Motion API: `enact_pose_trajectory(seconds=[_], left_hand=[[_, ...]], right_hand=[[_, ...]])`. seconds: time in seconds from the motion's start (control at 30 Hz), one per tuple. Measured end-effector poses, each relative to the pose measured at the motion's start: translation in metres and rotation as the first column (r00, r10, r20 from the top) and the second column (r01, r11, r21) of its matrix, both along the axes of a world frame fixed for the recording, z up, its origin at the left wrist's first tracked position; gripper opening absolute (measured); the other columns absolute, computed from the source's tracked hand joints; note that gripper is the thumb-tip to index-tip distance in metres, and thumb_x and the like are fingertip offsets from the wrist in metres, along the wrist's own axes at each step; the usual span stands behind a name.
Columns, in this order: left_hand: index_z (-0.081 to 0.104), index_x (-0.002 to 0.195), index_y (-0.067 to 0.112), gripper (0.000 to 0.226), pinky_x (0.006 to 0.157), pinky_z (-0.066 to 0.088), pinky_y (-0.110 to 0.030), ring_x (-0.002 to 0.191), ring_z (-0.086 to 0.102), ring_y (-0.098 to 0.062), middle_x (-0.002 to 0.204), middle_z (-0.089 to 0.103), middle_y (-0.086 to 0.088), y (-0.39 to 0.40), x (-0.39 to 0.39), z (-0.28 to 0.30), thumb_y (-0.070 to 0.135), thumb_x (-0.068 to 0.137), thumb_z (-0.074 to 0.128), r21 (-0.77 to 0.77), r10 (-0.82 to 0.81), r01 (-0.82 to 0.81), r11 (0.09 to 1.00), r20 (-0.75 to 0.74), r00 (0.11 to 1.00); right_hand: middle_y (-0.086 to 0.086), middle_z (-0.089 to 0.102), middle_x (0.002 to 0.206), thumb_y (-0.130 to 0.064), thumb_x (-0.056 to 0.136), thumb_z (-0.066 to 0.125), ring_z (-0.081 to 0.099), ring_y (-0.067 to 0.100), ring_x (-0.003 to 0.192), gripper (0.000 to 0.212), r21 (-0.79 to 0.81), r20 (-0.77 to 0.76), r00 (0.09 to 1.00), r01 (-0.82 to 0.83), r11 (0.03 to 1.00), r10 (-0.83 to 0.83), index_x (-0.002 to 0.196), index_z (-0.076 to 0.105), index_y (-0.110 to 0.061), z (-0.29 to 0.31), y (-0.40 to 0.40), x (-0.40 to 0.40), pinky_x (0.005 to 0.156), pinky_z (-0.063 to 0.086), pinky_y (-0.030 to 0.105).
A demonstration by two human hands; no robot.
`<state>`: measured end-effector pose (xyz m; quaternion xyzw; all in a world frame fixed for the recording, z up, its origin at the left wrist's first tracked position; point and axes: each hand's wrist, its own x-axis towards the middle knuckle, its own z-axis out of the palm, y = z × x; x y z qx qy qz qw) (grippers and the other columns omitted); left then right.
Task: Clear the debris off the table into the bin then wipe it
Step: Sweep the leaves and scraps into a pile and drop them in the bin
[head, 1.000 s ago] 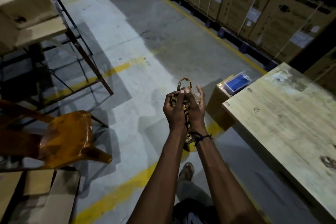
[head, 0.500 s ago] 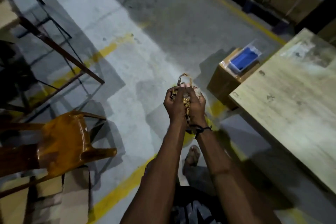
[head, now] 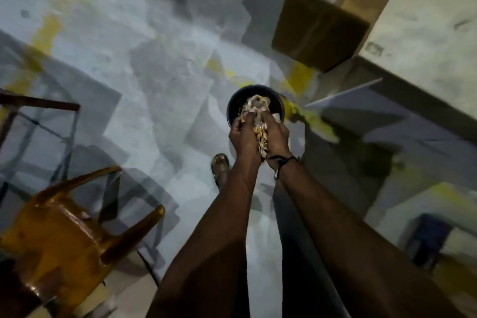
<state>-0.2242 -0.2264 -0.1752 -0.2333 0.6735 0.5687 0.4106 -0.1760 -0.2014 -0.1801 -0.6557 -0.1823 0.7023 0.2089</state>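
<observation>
Debris (head: 260, 128), a crumpled tan wad, sits pressed between your two hands over the dark round bin (head: 233, 103) on the floor. Your left hand (head: 244, 135) curls its fingers around one side, your right hand (head: 278, 137) around the other. Table (head: 426, 31) stands at your right, a cardboard box (head: 320, 33) just beside it, an orange chair (head: 64, 235) overturned at lower left.

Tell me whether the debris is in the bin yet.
Not yet: both hands, left hand and right hand, grip the debris above the bin.
</observation>
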Motion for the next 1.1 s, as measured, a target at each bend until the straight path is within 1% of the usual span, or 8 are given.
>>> enact_pose_trajectory(seconds=[0.13,0.23,0.3,0.4,0.57,0.73,0.9,1.1], left_hand=[[0.075,0.116,0.002,0.038,0.098,0.059,-0.049,0.113,0.070,-0.042,0.108,0.077,-0.016,0.012,-0.010,-0.078,0.023,0.085,0.081,-0.054,0.031,-0.027,0.998,0.067,0.997],[0.056,0.140,-0.013,0.054,0.116,0.042,-0.049,0.139,0.051,-0.045,0.139,0.059,-0.032,0.024,-0.010,-0.126,0.019,0.098,0.068,-0.029,-0.055,0.057,0.998,0.073,0.996],[0.068,0.130,-0.002,0.036,0.110,0.049,-0.050,0.131,0.060,-0.041,0.131,0.068,-0.025,0.033,-0.018,-0.177,0.017,0.100,0.067,-0.042,0.025,-0.023,0.999,0.057,0.998],[0.076,0.110,0.010,0.039,0.095,0.060,-0.051,0.104,0.073,-0.036,0.109,0.077,-0.017,0.042,-0.029,-0.271,0.036,0.082,0.079,-0.063,0.115,-0.111,0.992,0.073,0.991],[0.077,0.114,0.014,0.066,0.091,0.061,-0.060,0.102,0.075,-0.040,0.110,0.078,-0.016,0.058,-0.036,-0.375,0.055,0.062,0.074,-0.031,0.107,-0.103,0.994,0.237,0.966],[0.078,0.078,0.014,0.045,0.088,0.058,-0.044,0.095,0.073,-0.035,0.094,0.078,-0.014,0.069,-0.051,-0.332,0.047,0.095,0.053,-0.031,0.091,-0.086,0.996,0.310,0.946],[0.076,0.122,0.010,0.057,0.101,0.056,-0.050,0.114,0.071,-0.038,0.119,0.076,-0.017,0.063,-0.061,-0.327,0.053,0.097,0.047,0.003,0.032,-0.036,0.999,0.349,0.937],[0.077,0.102,0.015,0.037,0.085,0.059,-0.037,0.098,0.073,-0.028,0.101,0.078,-0.005,0.052,-0.065,-0.265,0.046,0.098,0.058,-0.054,-0.161,0.180,0.982,0.249,0.955]], right_hand=[[0.006,0.079,0.112,-0.036,0.090,0.080,0.076,0.024,0.104,0.037,-0.075,0.090,0.996,0.033,0.997,-0.026,0.117,0.077,-0.010,-0.126,0.005,-0.006,0.094,0.061,0.042],[-0.036,0.064,0.125,-0.086,0.085,0.055,0.056,-0.018,0.121,0.064,-0.189,-0.115,0.993,-0.004,0.982,-0.018,0.131,0.068,-0.043,-0.330,0.022,0.007,0.124,0.035,0.049],[-0.018,0.066,0.136,-0.076,0.090,0.056,0.064,0.005,0.126,0.065,-0.205,-0.290,0.949,0.067,0.977,-0.126,0.136,0.067,-0.031,-0.378,0.021,0.011,0.122,0.036,0.052],[0.018,0.067,0.137,-0.052,0.084,0.072,0.067,0.037,0.123,0.071,-0.178,-0.085,0.987,0.118,0.977,-0.135,0.140,0.063,-0.009,-0.258,0.038,-0.023,0.104,0.055,0.049],[0.014,0.066,0.139,-0.066,0.067,0.081,0.065,0.037,0.123,0.088,-0.147,-0.013,0.992,0.122,0.982,-0.125,0.140,0.064,-0.020,-0.317,0.056,-0.026,0.100,0.056,0.049],[0.004,0.058,0.144,-0.074,0.084,0.062,0.060,0.033,0.121,0.083,-0.168,-0.035,0.998,0.052,0.984,-0.058,0.152,0.051,-0.026,-0.326,0.070,-0.021,0.104,0.051,0.052],[0.005,0.033,0.165,-0.069,0.100,0.047,0.040,0.037,0.142,0.067,-0.251,0.073,0.997,0.005,0.968,0.013,0.157,0.041,-0.033,-0.313,0.079,-0.011,0.105,0.042,0.053],[0.008,0.031,0.167,-0.066,0.102,0.047,0.039,0.036,0.146,0.065,-0.257,0.080,0.996,0.051,0.965,-0.031,0.156,0.043,-0.030,-0.253,0.080,-0.014,0.103,0.042,0.051]])
